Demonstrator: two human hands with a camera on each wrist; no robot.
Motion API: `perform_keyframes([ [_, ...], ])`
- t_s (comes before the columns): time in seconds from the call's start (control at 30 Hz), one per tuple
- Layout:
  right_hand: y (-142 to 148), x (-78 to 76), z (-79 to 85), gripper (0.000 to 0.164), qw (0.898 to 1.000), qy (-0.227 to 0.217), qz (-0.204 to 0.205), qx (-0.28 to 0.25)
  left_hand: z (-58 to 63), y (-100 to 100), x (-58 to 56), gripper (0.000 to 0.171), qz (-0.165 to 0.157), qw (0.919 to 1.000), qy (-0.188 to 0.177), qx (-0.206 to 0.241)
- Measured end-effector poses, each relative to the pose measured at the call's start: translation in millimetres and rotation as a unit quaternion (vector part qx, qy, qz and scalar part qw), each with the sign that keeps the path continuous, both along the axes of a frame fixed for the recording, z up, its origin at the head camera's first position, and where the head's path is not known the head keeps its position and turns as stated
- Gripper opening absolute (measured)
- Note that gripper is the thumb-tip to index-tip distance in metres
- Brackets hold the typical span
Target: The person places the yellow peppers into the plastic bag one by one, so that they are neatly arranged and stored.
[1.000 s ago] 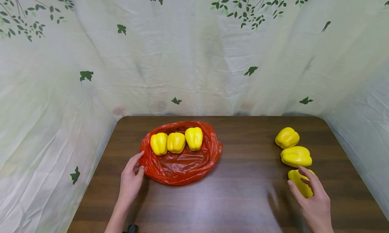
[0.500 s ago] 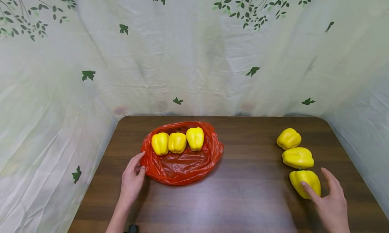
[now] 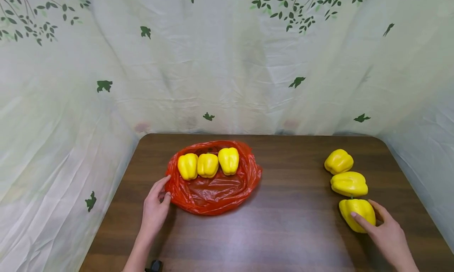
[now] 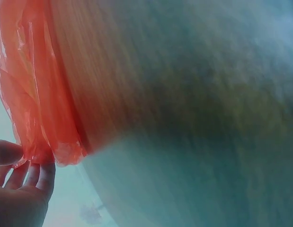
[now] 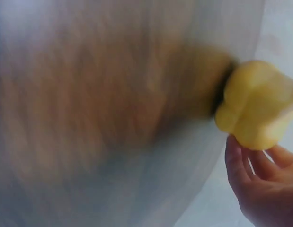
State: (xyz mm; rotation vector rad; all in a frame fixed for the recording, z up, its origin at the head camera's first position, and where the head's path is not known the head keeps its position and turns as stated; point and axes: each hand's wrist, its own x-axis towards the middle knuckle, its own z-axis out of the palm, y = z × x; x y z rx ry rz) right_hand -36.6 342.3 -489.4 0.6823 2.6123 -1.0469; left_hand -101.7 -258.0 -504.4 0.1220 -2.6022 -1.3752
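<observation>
A red plastic bag [image 3: 213,203] lies spread wide on the table, with three yellow bell peppers [image 3: 208,165] in a row inside its far half. At the bag's left rim, my left hand [image 3: 156,205] pinches the plastic between thumb and fingers; the left wrist view shows the thumb [image 4: 6,152] on one side and fingers on the other. On the right side, my right hand [image 3: 388,232] grips the nearest loose yellow bell pepper [image 3: 357,215], thumb on its near side and fingers round its right. In the right wrist view fingers [image 5: 236,161] reach under that pepper [image 5: 257,104].
Two more yellow bell peppers lie beyond the gripped one: a middle pepper [image 3: 349,184] on its side and a far pepper [image 3: 338,161]. The brown wooden table [image 3: 283,209] ends at a leaf-printed curtain [image 3: 241,86] behind and at both sides.
My right hand has moved right from over the nearest pepper, then closed in on it from its right side. The left hand stays at the bag's rim. The view shifts slightly.
</observation>
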Motion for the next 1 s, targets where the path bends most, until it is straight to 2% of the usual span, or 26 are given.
perform_keyframes([
  [0.17,7.7,-3.6,2.0,0.106,0.999,-0.019,0.035,0.012,0.2,0.0,0.2,0.053,0.002,1.0000,-0.006,-0.001],
  [0.37,1.9,-2.5,1.1,0.103,0.999,-0.009,0.028,0.024,-0.3,0.3,1.1,0.053,0.003,1.0000,-0.005,-0.004],
  [0.6,-18.6,0.8,-0.8,0.092,0.999,0.042,0.018,0.020,-0.4,0.2,2.7,0.053,0.005,1.0000,-0.004,-0.002],
  [0.8,-37.8,-0.8,1.7,0.088,0.997,0.073,-0.005,-0.012,0.1,0.4,3.8,0.053,0.006,0.9999,-0.007,-0.004],
  [1.0,-57.5,-3.8,4.9,0.079,0.992,0.120,0.010,-0.033,0.9,0.6,3.8,0.052,0.009,0.9999,-0.008,-0.001],
])
